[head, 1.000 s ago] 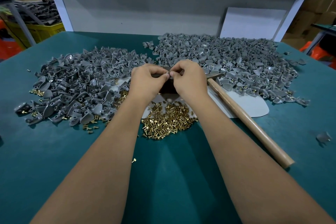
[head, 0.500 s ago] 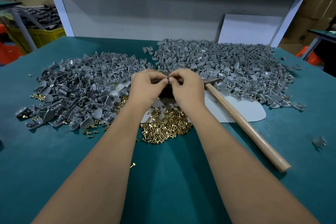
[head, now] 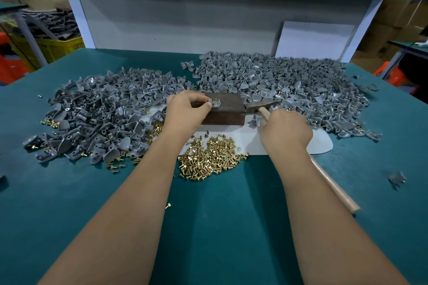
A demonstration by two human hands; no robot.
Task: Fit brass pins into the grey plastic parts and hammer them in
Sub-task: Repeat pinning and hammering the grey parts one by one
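Note:
My left hand [head: 187,111] pinches a small grey plastic part [head: 215,102] with a brass pin in it, held on top of a dark rusty metal block [head: 225,111]. My right hand [head: 283,128] is curled round the wooden handle [head: 331,183] of a hammer, just below its metal head [head: 259,105], which lies beside the block's right edge. A heap of loose brass pins [head: 210,158] lies in front of the block. Two big piles of grey plastic parts flank it, the left pile [head: 99,113] and the right pile [head: 289,85].
A pale sheet [head: 322,146] lies under the block on the teal table [head: 208,227]. One stray grey part [head: 397,178] and a single pin [head: 168,205] lie apart. A grey back panel [head: 185,23] closes the far side; a yellow crate [head: 60,47] stands off left.
My hands have separated. The right hand left the part and moved right onto the hammer handle; the left hand stays pinching the part on the block, which is now uncovered.

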